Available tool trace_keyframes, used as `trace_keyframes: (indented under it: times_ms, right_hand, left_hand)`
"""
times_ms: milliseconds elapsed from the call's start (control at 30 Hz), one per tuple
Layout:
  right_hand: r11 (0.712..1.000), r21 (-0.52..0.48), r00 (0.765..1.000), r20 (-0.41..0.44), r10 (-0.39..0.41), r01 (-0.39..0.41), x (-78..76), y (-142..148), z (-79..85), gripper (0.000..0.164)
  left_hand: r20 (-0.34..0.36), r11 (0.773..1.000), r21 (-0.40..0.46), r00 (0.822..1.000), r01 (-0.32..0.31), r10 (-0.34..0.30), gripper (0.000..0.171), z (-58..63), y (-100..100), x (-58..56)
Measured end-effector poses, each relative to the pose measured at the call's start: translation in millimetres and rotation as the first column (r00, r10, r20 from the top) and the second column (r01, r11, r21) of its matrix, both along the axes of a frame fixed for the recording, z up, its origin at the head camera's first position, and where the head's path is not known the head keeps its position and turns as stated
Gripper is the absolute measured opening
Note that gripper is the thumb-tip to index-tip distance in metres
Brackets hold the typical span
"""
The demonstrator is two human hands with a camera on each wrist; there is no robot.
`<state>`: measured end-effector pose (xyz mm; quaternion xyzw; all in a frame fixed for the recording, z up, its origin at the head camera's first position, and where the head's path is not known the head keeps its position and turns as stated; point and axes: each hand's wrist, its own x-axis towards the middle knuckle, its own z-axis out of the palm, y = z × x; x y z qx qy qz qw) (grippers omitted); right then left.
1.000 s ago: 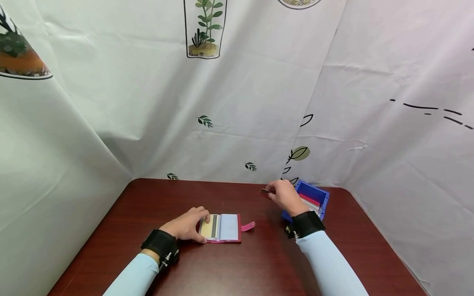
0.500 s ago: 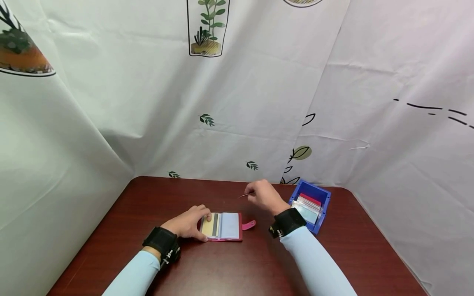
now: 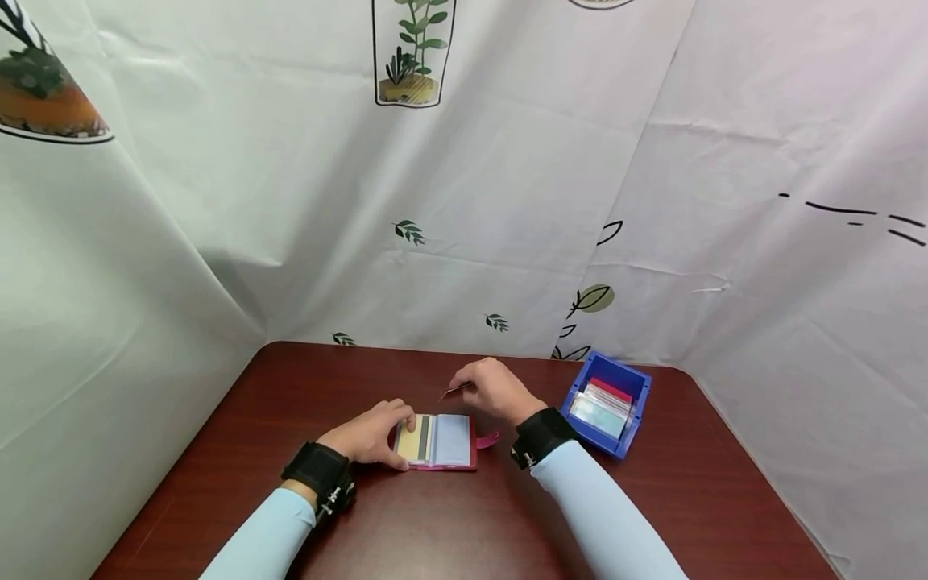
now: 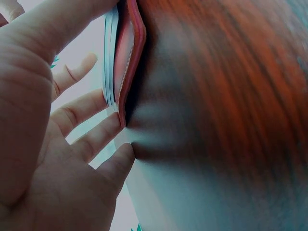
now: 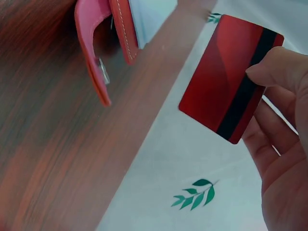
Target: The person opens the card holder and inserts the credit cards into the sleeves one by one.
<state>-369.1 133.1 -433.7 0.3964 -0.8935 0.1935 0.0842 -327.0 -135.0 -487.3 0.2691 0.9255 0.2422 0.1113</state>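
On the table lies an open pink-red card holder with clear sleeves, a yellowish card with a dark stripe showing on its left side. My left hand holds that left side, thumb at the near edge and fingertips over the far part. In the left wrist view, fingers meet the card holder's stitched edge. My right hand pinches a red card with a black magnetic stripe between thumb and fingers, raised above and beyond the card holder's right half. A strap with a metal snap sticks out from the holder.
A blue plastic box stands at the right, holding several cards in clear sleeves and something red. White printed cloth hangs behind the dark reddish wooden table.
My right hand has carried the red card leftward from beside the blue box to near the card holder. My left hand has stayed on the card holder.
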Motion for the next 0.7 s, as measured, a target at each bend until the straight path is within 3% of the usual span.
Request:
trace_keyframes:
  times_ms: [300,567,700]
  right_hand:
    - [0.987,0.135,0.992,-0.086,0.096,-0.084,-2.6,-21.0,-5.0,0.017]
    - [0.946,0.261,0.943,-0.218,0.253,-0.194,-3.0,-48.3,-10.7,0.016]
    - [0.931,0.291,0.938,-0.197,0.284,-0.221,-3.5,-62.9,-13.7,0.016]
  left_hand:
    - [-0.021,1.000,0.008,1.000,0.003,-0.003,0.052,-6.8,1.6,-2.0]
    - [-0.042,0.999,0.030,0.999,0.032,-0.031,0.052,-8.0,-3.5,-4.1]
    - [-0.062,0.998,0.035,0.997,0.044,-0.041,0.057,-7.7,-5.8,-5.1]
